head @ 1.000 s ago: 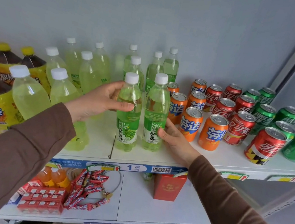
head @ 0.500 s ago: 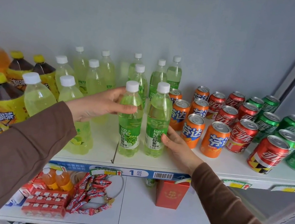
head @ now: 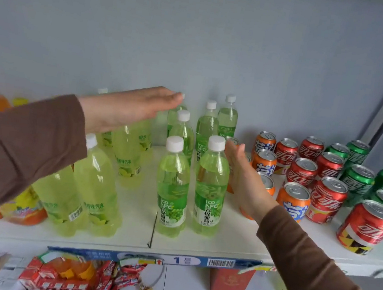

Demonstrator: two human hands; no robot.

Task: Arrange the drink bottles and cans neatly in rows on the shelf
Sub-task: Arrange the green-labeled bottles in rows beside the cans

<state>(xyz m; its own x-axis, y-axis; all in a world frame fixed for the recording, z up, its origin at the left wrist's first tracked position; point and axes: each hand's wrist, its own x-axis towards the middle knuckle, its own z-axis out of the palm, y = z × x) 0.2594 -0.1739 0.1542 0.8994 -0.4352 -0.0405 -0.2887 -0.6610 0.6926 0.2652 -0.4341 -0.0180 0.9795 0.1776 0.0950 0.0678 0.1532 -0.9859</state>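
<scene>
1. Standing on white shelf (head: 232,246): green grape bottles (head: 171,191), two near w/ more behind, centre.
2. L hand (head: 127,106): flat, fingers straight, raised over far bottles, holding nothing.
3. R hand (head: 242,176): flat, fingers straight, just right of near-right bottle; contact unclear.
4. Lemon bottles (head: 96,185): left.
5. Orange cans (head: 295,201), red cans (head: 328,198), green cans (head: 357,183): right, in rows.

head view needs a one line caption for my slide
Left hand and right hand, both open, flank two rows of green grape bottles beside orange cans on a white shelf.
</scene>
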